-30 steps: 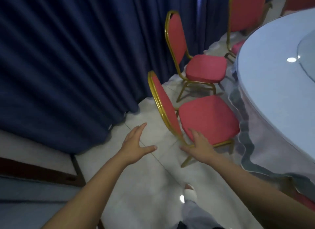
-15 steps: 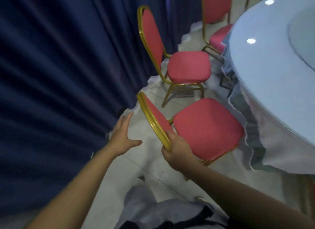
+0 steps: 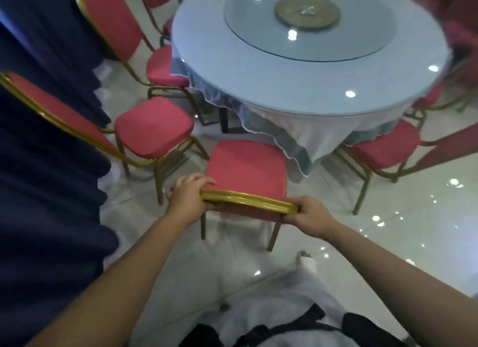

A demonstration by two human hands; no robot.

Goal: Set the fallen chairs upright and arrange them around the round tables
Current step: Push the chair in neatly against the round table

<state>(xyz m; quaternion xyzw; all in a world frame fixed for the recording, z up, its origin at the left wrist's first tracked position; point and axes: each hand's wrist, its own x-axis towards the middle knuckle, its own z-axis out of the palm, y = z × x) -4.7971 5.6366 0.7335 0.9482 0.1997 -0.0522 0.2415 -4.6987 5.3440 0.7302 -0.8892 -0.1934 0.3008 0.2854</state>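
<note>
A red chair with a gold frame (image 3: 245, 171) stands upright right in front of me, its seat facing the round table (image 3: 305, 62). My left hand (image 3: 187, 198) grips the left end of the top rail of its backrest. At the right end of the same rail, my right hand (image 3: 309, 215) holds on with curled fingers. The table has a pale cloth and a glass turntable (image 3: 310, 23) on top.
Two more red chairs (image 3: 152, 129) (image 3: 163, 67) stand at the table's left, by the dark blue curtain (image 3: 46, 191). Another red chair (image 3: 385, 150) stands at the right. Glossy white floor tiles (image 3: 413, 230) lie open to the right.
I have stepped behind the chair and now face the table. My left hand, open in the air before, has taken hold of the backrest's top rail, and my right hand has shifted to its other end.
</note>
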